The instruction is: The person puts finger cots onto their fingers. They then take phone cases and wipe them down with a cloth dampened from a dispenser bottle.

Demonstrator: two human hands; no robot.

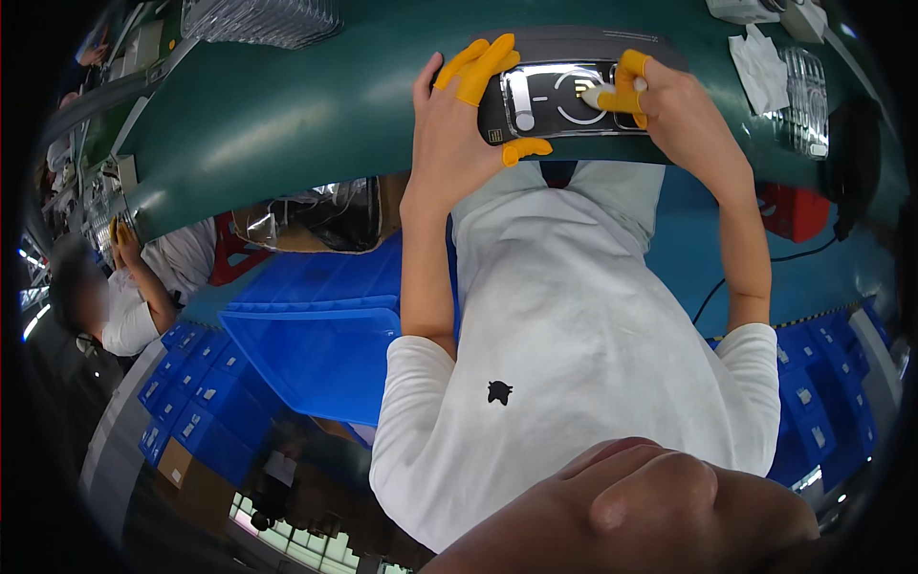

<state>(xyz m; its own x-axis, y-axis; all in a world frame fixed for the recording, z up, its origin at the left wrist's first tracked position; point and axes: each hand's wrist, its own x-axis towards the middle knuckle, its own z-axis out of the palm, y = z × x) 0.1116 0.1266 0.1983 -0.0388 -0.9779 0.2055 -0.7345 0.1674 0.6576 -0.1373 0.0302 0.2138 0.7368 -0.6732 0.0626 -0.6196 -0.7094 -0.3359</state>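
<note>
A flat black package (534,113) lies near the front edge of the green table, with a glossy front panel bearing a white ring, a white bar and small yellow-green marks. My left hand (459,129) grips its left end, fingers on top and thumb by the near edge. Yellow finger cots cover several of its fingertips. Over the right part of the panel, my right hand (684,115) has its fingers, also in yellow cots, bent together. A small whitish tip (593,98) shows at them beside the ring; what it is I cannot make out.
Stacked clear plastic trays (263,21) stand at the far left of the green table (316,115). A white tissue (760,72) and a clear tray (806,100) lie at right. Below are a blue bin (316,354) and an open carton (382,206). A co-worker (134,297) sits at left.
</note>
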